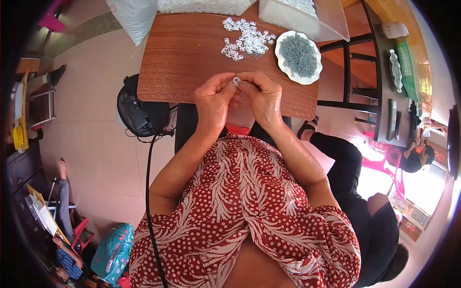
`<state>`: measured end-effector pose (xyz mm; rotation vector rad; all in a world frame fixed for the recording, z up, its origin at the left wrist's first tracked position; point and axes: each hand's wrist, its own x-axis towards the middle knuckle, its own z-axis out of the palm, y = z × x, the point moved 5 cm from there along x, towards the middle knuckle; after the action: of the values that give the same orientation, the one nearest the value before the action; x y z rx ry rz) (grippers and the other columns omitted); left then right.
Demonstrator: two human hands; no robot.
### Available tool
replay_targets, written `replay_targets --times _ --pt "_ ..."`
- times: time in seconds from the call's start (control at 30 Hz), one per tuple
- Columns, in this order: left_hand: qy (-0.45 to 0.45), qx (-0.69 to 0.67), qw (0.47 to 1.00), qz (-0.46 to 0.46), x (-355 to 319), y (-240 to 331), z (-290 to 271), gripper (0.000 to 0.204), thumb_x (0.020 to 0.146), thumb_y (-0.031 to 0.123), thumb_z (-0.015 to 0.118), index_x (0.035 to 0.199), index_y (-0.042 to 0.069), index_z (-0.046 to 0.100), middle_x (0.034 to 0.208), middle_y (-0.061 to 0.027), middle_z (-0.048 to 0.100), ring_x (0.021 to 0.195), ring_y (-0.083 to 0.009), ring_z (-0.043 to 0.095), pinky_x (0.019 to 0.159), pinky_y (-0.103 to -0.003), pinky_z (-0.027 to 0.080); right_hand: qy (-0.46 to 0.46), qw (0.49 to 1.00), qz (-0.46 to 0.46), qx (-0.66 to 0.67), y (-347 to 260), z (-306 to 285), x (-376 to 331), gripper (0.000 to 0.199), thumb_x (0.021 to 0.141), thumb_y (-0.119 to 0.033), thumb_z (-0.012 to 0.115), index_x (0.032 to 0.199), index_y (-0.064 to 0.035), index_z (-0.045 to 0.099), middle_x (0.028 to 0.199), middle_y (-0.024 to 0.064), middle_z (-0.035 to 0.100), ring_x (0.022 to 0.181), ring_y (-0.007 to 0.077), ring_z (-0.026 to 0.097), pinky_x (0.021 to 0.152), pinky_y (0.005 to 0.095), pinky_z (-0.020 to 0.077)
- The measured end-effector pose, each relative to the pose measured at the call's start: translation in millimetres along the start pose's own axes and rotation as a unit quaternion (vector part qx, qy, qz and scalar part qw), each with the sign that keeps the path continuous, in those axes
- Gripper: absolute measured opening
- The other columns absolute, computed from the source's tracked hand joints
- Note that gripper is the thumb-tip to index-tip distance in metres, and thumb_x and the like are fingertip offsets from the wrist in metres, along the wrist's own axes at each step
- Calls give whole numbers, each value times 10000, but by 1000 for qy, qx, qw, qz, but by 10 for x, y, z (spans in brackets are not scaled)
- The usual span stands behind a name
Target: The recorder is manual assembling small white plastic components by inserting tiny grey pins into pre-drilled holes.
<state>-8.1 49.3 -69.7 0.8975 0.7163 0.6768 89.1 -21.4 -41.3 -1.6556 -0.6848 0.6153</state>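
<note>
Just over the near edge of the brown wooden table [177, 57], my two hands meet fingertip to fingertip. Between them is a small white plastic piece [236, 80] with a dark hole in it. My left hand [213, 98] pinches it from the left, and my right hand [261, 98] grips its other side. Whether a smaller part sits in the fingers too, I cannot make out. Beyond my hands lies a loose pile of similar white plastic pieces [252, 38]. To its right, a white scalloped plate [314, 72] holds a heap of small grey metal parts [297, 55].
Along the far edge stand a translucent bin [331, 29] and another container of white pieces [201, 6]. A white sack [134, 19] hangs at the far left corner. A black bag [137, 110] with a cable is left of my legs. Someone in dark clothes [345, 158] sits at my right.
</note>
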Motion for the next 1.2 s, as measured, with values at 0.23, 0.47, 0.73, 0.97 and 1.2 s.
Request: replay_targets --times 0.23,0.47,0.73,0.97,1.2 --pt "-12 10 1000 -10 11 9 32 170 834 -11 545 995 -44 589 768 -80 632 580 -100 594 474 -200 470 -12 997 -62 -48 76 -43 13 163 778 71 580 926 12 615 816 31 606 730 71 558 641 207 470" --pt "-5 -61 997 -55 22 35 46 156 820 -36 538 964 -62 594 790 -106 636 618 -132 615 522 -222 515 -43 988 -122 -81 86 -10 -13 260 736 103 608 977 4 601 881 40 560 745 82 552 631 215 467" --pt "10 -78 995 -68 17 30 51 196 798 -37 534 981 -72 595 816 -116 636 665 -137 618 531 -241 521 -2 951 -236 -199 -48 -21 -38 324 682 82 661 988 -13 609 905 75 548 716 134 552 607 233 474" --pt "-21 -43 997 -62 14 66 28 182 825 -3 555 991 -61 601 824 -95 632 675 -114 607 567 -235 524 -3 977 -169 -133 -13 -39 -34 282 701 115 623 959 3 614 882 62 553 764 124 562 648 229 487" --pt "-38 -4 999 -11 22 121 9 160 830 -6 573 981 -37 616 819 -54 629 666 -59 556 580 -172 454 -15 994 -99 -32 22 -19 -51 282 728 131 609 984 12 595 884 36 559 750 91 557 664 214 484"
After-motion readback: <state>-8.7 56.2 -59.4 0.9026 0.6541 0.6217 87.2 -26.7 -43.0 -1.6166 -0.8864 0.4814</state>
